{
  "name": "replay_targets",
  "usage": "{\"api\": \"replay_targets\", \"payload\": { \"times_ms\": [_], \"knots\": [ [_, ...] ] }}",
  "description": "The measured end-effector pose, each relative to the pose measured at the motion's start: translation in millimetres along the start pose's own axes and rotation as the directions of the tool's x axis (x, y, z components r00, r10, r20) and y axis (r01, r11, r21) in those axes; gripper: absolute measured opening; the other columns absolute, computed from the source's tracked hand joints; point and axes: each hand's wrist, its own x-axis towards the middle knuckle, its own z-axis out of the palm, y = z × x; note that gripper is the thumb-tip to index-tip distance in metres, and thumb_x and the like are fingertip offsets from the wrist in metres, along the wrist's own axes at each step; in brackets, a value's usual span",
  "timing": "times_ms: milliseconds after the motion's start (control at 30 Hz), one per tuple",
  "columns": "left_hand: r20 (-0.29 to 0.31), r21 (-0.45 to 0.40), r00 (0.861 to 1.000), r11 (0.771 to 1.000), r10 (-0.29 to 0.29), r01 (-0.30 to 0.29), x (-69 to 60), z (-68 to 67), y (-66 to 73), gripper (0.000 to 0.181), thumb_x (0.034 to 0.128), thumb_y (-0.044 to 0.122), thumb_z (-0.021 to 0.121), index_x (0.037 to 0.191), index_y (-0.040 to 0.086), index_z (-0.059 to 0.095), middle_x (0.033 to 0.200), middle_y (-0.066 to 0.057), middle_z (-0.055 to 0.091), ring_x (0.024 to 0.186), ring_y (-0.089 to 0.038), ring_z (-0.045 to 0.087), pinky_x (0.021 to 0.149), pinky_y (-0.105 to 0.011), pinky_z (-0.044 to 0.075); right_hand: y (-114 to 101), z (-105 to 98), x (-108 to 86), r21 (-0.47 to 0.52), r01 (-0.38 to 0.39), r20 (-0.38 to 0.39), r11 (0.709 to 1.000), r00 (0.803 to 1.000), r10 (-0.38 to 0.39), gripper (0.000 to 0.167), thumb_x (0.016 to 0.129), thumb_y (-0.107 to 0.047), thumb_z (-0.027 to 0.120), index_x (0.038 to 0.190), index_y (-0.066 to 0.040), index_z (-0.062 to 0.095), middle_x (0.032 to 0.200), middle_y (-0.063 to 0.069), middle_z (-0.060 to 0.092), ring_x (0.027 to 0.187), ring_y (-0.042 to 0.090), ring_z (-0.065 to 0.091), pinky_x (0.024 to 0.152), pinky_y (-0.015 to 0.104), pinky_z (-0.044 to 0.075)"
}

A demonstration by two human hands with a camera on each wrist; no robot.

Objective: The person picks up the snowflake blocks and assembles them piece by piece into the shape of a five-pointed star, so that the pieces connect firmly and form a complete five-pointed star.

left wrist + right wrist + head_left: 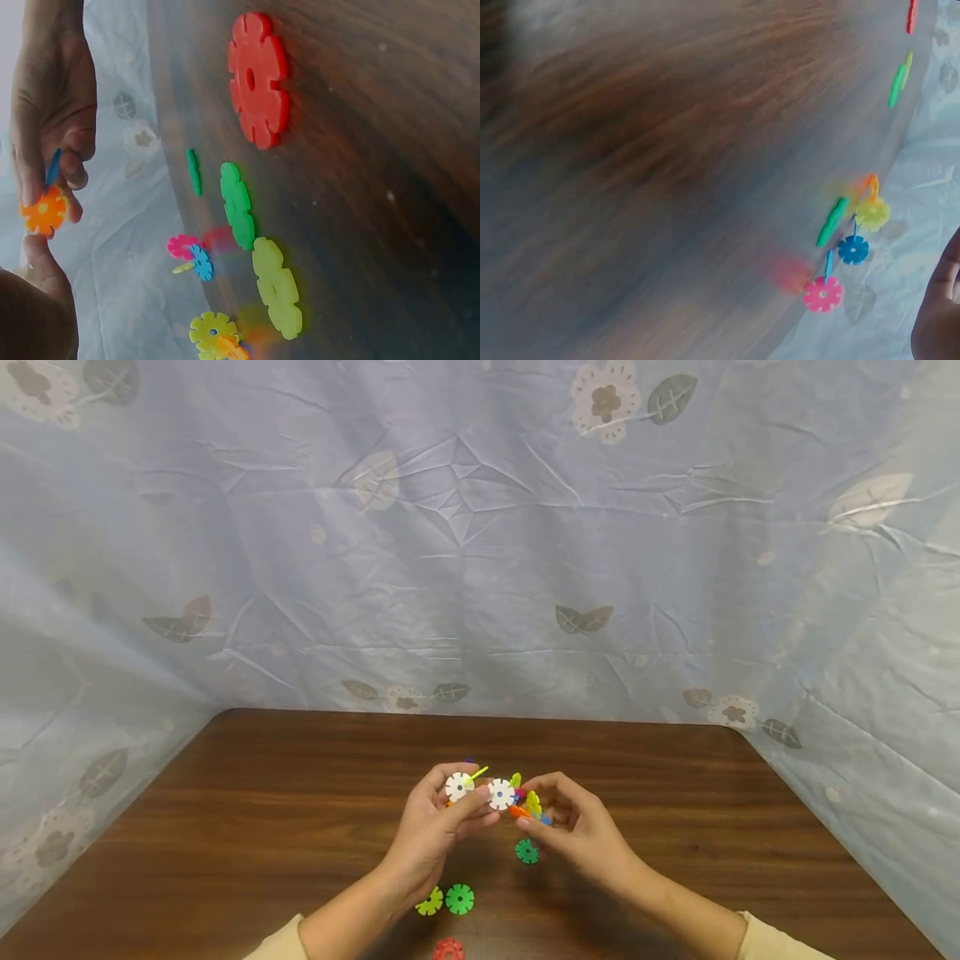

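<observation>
My left hand [435, 822] holds a chain of interlocking notched plastic discs. A white disc [501, 794] lies by its thumb, and another white disc [459, 787] sits above it. At the chain's right end my right hand [581, 822] pinches the pieces between thumb and fingers, around an orange disc [520, 812] and a yellow disc [533, 803]. In the left wrist view an orange disc [43, 211] with a blue disc [53, 168] shows between both hands. Pink disc [823, 295] and blue disc [853, 250] hang along the chain. Fingers hide some joints.
Loose on the brown wooden table [300, 827] lie a dark green disc [527, 852], a light green disc [460, 899], a yellow-green disc [430, 902] and a red disc [448, 950] near the front edge. A patterned grey curtain [480, 568] surrounds the table's back and sides.
</observation>
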Motion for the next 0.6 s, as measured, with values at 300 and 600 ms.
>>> {"api": "replay_targets", "payload": {
  "times_ms": [300, 600],
  "knots": [
    [-0.023, 0.002, 1.000, 1.000, 0.017, -0.017, 0.7, 2.1, -1.9, 0.039, 0.0995, 0.001, 0.067, 0.133, -0.006, 0.048, 0.118, -0.015, 0.071, 0.089, -0.008, 0.075, 0.085, -0.021, 0.063, -3.0, 5.9, -1.8, -0.011, 0.066, -0.044, 0.998, 0.997, -0.067, 0.033, 0.095, -0.004, 0.075, 0.123, -0.003, 0.059, 0.101, 0.012, 0.068, 0.069, 0.007, 0.065, 0.059, 0.031, 0.062],
    [-0.040, 0.035, 0.998, 0.998, 0.050, -0.049, 1.7, 4.3, -6.0, 0.038, 0.1010, 0.006, 0.066, 0.134, -0.001, 0.047, 0.093, 0.000, 0.071, 0.076, -0.005, 0.073, 0.082, -0.022, 0.064, -13.4, 15.9, 1.3, 0.127, -0.073, -0.088, 0.989, 0.993, 0.085, 0.043, 0.095, -0.004, 0.075, 0.129, 0.005, 0.052, 0.106, 0.018, 0.067, 0.075, 0.007, 0.072, 0.068, 0.029, 0.065]
  ]
}}
